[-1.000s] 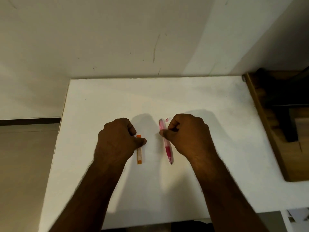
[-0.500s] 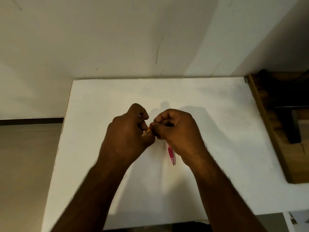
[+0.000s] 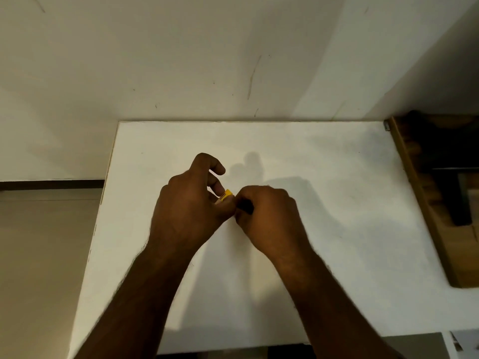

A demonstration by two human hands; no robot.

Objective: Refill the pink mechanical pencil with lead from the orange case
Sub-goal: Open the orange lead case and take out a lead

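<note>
Over the white table [image 3: 337,203], left hand [image 3: 191,211] pinches orange case [image 3: 226,195]; right hand's [image 3: 267,216] grip unclear.

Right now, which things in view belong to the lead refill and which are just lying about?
Part of the job:
- orange case, pinched in the left hand
- right hand, fingertips at the case's end
- pink pencil: not visible, possibly under the right hand

Lying about:
- wooden rack at the white table's right edge
</note>
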